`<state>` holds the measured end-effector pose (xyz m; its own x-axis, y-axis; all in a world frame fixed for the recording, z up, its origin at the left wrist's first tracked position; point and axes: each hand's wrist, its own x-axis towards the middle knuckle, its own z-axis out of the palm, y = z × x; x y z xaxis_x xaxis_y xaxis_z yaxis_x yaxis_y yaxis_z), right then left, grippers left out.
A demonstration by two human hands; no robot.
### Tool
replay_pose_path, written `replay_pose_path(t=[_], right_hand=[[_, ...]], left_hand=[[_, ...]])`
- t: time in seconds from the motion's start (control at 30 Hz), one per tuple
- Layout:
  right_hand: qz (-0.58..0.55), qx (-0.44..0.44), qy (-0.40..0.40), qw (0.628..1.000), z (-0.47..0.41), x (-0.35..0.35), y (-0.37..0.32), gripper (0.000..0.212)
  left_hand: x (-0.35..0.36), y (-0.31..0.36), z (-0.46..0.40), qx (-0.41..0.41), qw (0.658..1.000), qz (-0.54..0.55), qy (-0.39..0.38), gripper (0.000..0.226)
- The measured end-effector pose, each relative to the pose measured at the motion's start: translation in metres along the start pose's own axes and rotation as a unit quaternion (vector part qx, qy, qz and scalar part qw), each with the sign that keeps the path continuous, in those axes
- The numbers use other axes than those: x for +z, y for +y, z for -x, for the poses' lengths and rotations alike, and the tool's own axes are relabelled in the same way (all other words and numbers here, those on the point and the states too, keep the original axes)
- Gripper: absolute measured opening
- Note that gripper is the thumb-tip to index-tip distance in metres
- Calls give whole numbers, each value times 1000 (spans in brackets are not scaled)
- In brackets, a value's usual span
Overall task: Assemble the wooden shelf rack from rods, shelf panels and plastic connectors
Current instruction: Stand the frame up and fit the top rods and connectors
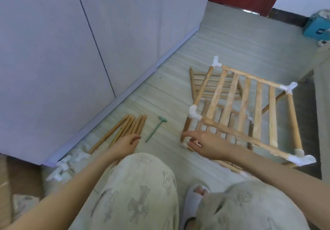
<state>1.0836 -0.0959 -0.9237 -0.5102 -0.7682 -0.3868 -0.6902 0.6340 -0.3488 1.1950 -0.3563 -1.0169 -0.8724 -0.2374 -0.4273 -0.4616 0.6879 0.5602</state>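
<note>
Right hand (201,145) is reaching to the foot of the near-left upright of the rack (237,108), fingers loosely spread, holding nothing. Left hand (127,141) is lying open over the near ends of the loose rods (125,130), apparently selecting one. Spare connectors (67,165) are lying beside the cabinet base. Recommended practice: align each rod squarely with its socket before pressing, steadying the rack throughout.

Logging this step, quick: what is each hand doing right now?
Left hand: open, fingers relaxed over the loose rods, holding nothing.
Right hand: fingers loosely curled at the rack leg's foot; whether it grips cannot be told.
</note>
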Motion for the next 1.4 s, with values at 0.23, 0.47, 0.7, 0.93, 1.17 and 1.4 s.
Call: replay_pose_path(t=[0.23, 0.47, 0.7, 0.93, 1.17, 1.4], right_hand=[[30, -17, -157, 987, -139, 37, -43, 47], [21, 90, -186, 978, -206, 151, -23, 52], [11, 120, -259, 958, -199, 183, 15, 68], [-20, 122, -302, 945, -208, 172, 20, 65], [-33, 133, -297, 945, -205, 173, 19, 65], [-280, 228, -203, 910, -206, 119, -15, 41]], left_hand=[[29, -90, -24, -75, 996, 13, 44, 38], [26, -159, -82, -131, 986, -88, 62, 67], [41, -160, -124, -155, 979, -126, 30, 95], [48, -136, -139, -181, 970, -157, 36, 103], [39, -132, -149, -219, 971, -81, 56, 60], [-7, -71, -118, -125, 962, 227, 80, 34]])
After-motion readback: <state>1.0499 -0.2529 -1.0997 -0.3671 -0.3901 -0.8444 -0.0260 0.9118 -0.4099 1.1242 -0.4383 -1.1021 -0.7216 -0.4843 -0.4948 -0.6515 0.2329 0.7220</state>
